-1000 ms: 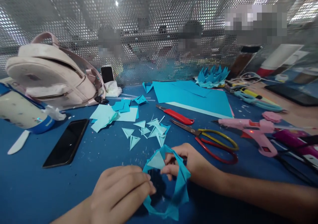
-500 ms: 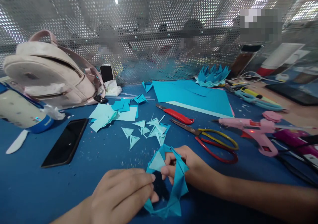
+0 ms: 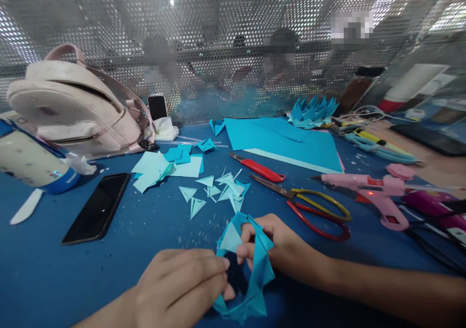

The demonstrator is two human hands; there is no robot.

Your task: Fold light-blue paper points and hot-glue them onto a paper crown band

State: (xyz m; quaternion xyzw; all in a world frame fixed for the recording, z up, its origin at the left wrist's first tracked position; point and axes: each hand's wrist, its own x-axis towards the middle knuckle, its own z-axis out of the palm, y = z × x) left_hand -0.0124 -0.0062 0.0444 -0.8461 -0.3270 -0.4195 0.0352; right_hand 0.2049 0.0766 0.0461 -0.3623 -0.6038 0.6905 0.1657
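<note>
To your left, a pink backpack (image 3: 73, 112) sits behind a flat-lying phone (image 3: 96, 208). A perforated screen (image 3: 225, 8) faces you.

Dim light; a small glare on the perforated screen (image 3: 225, 22) (partly pixelated).

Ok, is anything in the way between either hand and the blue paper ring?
Nothing visible. The left hand grips the blue paper ring on its left side, the right hand at its far right. The small paper triangles lie beyond it, not between.
</note>
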